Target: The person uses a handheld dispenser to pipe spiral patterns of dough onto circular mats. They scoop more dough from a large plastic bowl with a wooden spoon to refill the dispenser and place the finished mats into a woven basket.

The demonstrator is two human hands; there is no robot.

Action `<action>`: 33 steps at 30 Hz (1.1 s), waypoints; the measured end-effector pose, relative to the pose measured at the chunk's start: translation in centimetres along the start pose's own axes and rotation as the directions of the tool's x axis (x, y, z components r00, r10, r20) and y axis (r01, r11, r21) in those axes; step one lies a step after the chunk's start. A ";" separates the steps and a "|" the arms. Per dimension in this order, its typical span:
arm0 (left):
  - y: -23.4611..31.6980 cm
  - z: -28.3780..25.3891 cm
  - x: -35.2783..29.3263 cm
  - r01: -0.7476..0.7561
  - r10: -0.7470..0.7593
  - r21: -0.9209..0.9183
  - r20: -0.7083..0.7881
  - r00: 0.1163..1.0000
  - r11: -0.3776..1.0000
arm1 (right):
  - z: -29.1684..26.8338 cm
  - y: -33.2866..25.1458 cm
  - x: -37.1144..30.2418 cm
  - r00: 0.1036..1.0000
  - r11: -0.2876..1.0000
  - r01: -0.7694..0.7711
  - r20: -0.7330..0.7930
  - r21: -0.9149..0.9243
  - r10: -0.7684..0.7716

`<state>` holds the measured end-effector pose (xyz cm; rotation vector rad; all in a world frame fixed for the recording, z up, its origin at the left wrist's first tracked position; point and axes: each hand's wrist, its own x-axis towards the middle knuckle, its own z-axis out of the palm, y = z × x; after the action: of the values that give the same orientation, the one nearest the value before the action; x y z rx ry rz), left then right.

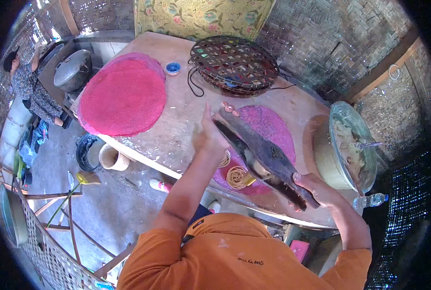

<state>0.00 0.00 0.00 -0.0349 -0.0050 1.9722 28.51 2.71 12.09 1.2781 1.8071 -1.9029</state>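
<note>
The right hand (322, 191) has its grip closed around the near end of a long dark blade-shaped tool (264, 157), fingers wrapped over the narrow handle end. The tool slants away from that hand, up and to the left, across a purple flat sheet (273, 125) lying on the table (186, 121). The left hand (210, 135) rests at the far end of the tool, thumb up and fingers laid against the blade's upper edge; its grip looks loosely spread along the tool rather than pinched, though the fingertips are partly hidden behind the blade.

Under the middle of the tool, on the near part of the purple sheet, lie two pale coiled rounds (236, 176), just beside each other. A few small pinkish pieces (229, 107) sit near the far tip of the tool.

Further left on the table lies a stack of large red round sheets (123, 99), well apart from the hands, with a small blue cup (173, 67) just beyond its right edge. Behind the hands stands a stack of round woven trays (235, 65). At the right end of the table is a large metal bowl (324, 154) with pale filling and a spoon in it.

On the ground to the left are a metal pot (73, 70) and another person (29, 87) crouching nearby.
</note>
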 end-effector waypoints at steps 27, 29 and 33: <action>-7.3 -4.4 6.0 0.157 -0.157 0.007 -0.033 0.987 0.988 | -3.1 4.1 0.2 0.987 0.998 -0.062 -0.148 0.010 0.063; -6.0 -0.7 5.2 0.147 -0.143 0.042 -0.080 0.986 0.988 | -2.7 4.1 0.5 0.983 0.998 -0.056 -0.177 -0.024 0.051; -6.2 0.1 3.4 0.141 -0.137 0.062 -0.062 0.989 0.988 | -2.2 2.8 -2.0 0.992 0.995 -0.093 -0.081 0.031 0.095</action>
<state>4.37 5.53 0.16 -0.0469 0.0935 1.8301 32.54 3.30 11.86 1.4445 1.7321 -1.8560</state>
